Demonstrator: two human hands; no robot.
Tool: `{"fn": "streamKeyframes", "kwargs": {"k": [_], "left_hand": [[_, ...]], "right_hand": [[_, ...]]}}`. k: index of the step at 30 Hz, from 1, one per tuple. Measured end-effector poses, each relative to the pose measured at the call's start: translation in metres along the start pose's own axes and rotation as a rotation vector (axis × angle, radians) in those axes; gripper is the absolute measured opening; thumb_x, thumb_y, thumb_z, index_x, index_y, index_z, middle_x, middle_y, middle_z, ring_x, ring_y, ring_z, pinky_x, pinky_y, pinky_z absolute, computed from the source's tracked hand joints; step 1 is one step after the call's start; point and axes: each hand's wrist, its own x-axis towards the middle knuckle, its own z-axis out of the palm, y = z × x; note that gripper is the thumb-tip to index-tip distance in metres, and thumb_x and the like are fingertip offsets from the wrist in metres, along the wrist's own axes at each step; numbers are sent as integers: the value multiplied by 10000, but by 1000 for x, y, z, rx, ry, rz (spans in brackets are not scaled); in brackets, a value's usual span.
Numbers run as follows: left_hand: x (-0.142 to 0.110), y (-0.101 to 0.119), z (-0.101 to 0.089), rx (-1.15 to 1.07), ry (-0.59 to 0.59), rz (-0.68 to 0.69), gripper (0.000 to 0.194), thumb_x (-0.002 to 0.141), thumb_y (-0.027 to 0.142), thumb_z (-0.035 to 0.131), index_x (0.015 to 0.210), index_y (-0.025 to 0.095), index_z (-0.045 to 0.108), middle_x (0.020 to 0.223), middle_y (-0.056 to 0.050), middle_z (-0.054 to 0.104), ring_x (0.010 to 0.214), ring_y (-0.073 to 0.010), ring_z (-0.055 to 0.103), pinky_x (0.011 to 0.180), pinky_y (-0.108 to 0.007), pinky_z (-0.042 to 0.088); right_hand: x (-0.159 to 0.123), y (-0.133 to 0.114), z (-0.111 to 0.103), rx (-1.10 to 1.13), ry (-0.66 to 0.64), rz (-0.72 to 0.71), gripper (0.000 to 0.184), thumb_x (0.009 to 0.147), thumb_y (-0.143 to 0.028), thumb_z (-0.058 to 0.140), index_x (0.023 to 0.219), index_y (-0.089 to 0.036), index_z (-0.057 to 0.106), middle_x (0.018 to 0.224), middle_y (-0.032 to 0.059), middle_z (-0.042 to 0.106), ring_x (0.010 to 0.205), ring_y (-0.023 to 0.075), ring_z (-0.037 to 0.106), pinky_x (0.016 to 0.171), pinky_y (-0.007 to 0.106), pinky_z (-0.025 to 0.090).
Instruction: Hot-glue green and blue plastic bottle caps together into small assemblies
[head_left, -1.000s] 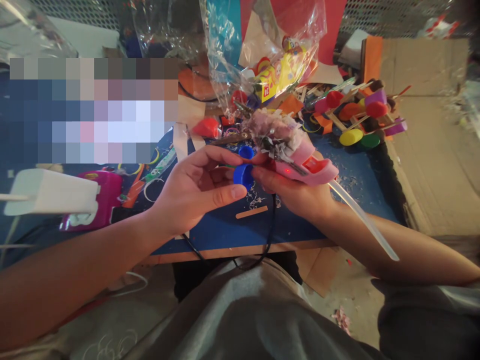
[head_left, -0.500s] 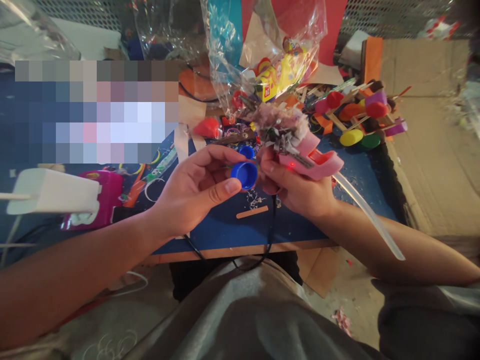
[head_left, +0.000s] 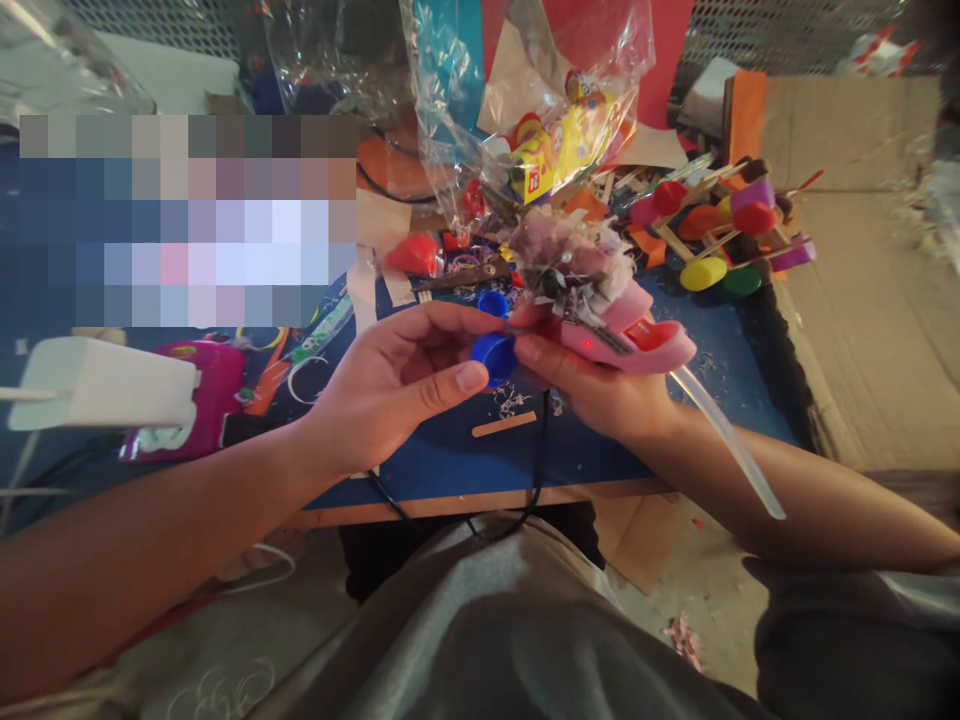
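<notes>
My left hand (head_left: 397,385) pinches a blue bottle cap (head_left: 493,361) between thumb and fingers. Just behind it shows a second blue cap (head_left: 493,304); whether the two are joined I cannot tell. In my right hand (head_left: 600,385) is a pink hot glue gun (head_left: 656,345) with a small red light lit. A clear glue stick (head_left: 731,440) sticks out of its back end, over my right forearm. Greyish-pink fluff and shreds (head_left: 574,262) cover the upper side of the gun. My right fingertips meet the edge of the nearer cap, and the gun's nozzle is hidden.
A wooden craft stick (head_left: 504,424) lies on the blue table (head_left: 442,465) below my hands. White charger (head_left: 105,382) and magenta block stand left. Models with coloured caps (head_left: 705,272) and cardboard (head_left: 855,300) are right. A plastic bag with yellow packaging (head_left: 566,150) lies behind. A black cable hangs over the front edge.
The glue gun has shifted slightly right and down. The nearer blue cap has tilted and moved a little right, and my right fingers have come up against it.
</notes>
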Motion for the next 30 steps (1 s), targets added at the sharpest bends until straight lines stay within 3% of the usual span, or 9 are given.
{"fn": "streamKeyframes", "kwargs": {"k": [2, 4, 9, 15, 21, 26, 30], "left_hand": [[0, 0, 1, -10, -6, 7, 357, 895, 332, 1107, 1218, 310, 957, 1142, -44, 889, 942, -154, 826, 894, -263, 717], [0, 0, 1, -14, -9, 13, 374, 865, 303, 1125, 1203, 317, 966, 1126, -34, 885, 946, -144, 821, 881, -240, 712], [1, 0, 1, 5, -15, 20, 419, 813, 298, 1152, 1182, 299, 953, 1114, -48, 878, 979, -183, 832, 880, -278, 734], [0, -1, -1, 20, -26, 20, 432, 796, 268, 1155, 1168, 276, 936, 1100, -56, 869, 968, -208, 828, 867, -321, 745], [1, 1, 1, 20, -30, 31, 425, 758, 176, 1151, 1128, 281, 969, 1022, -31, 846, 905, -156, 781, 839, -251, 734], [2, 0, -2, 66, -23, 61, 478, 715, 165, 1171, 1129, 285, 966, 1031, -25, 855, 905, -144, 790, 854, -224, 722], [4, -3, -4, 97, -42, 120, 496, 723, 157, 1171, 1144, 299, 950, 1066, -15, 858, 924, -147, 800, 885, -252, 723]], "right_hand": [[0, -5, 2, -41, 9, -18, 215, 864, -412, 1021, 948, -328, 842, 948, 17, 820, 895, 269, 795, 952, 506, 722], [0, -8, 3, -47, 25, -26, 238, 834, -416, 1024, 904, -317, 819, 964, 34, 832, 979, 302, 823, 983, 529, 733], [1, -7, 2, -63, -18, -14, 264, 831, -439, 1032, 852, -310, 802, 971, 46, 830, 993, 310, 823, 987, 535, 732], [2, -7, 0, -96, -32, -76, 275, 817, -430, 1045, 792, -322, 794, 964, 49, 817, 1070, 317, 827, 1187, 549, 679], [2, 3, -3, -145, -91, -172, 293, 890, -482, 999, 830, -322, 761, 979, 48, 836, 1006, 303, 832, 1110, 528, 721], [7, 5, -3, -247, -116, -373, 340, 934, -534, 926, 782, -337, 695, 826, 41, 759, 1116, 337, 841, 1265, 553, 683], [8, -2, -4, -269, -140, -337, 284, 957, -490, 886, 810, -328, 704, 816, 38, 748, 1214, 348, 844, 1279, 562, 680]]}}
